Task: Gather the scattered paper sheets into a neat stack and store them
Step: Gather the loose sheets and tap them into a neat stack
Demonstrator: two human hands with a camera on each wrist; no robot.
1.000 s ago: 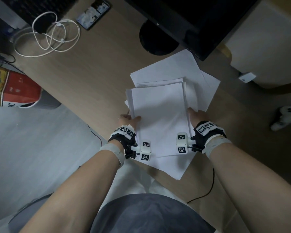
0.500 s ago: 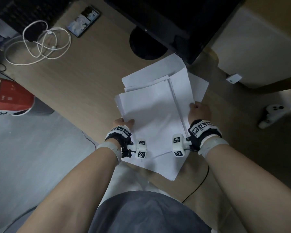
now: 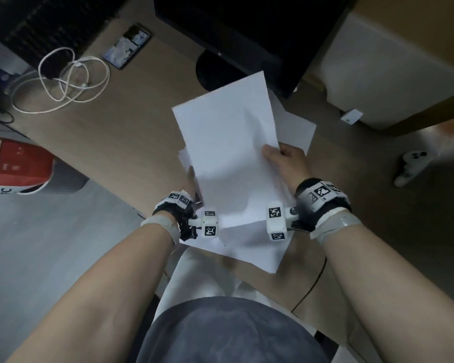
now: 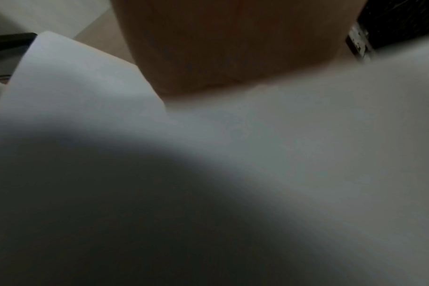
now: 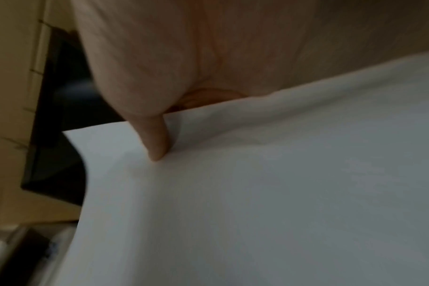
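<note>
A bundle of white paper sheets [image 3: 228, 153] is lifted and tilted over the wooden desk [image 3: 121, 142]. My right hand [image 3: 281, 158] grips its right edge, thumb on top; the right wrist view shows that thumb pressed on the sheets [image 5: 282, 183]. My left hand [image 3: 190, 182] holds the left edge, mostly hidden behind the paper; the left wrist view is filled by the sheets [image 4: 257, 154]. More loose sheets lie on the desk: one [image 3: 296, 129] behind the bundle and one [image 3: 252, 250] hanging over the near desk edge.
A dark monitor [image 3: 236, 32] on a round base [image 3: 212, 74] stands just behind the paper. A phone [image 3: 127, 47] and a coiled white cable [image 3: 63, 79] lie at the left. A red box [image 3: 16, 166] and a white controller [image 3: 414, 166] are off the desk.
The bundle has come up off the desk and tilted towards the monitor, its sheets drawn closer together. My right hand has moved up along the right edge; the left stays low on the left edge.
</note>
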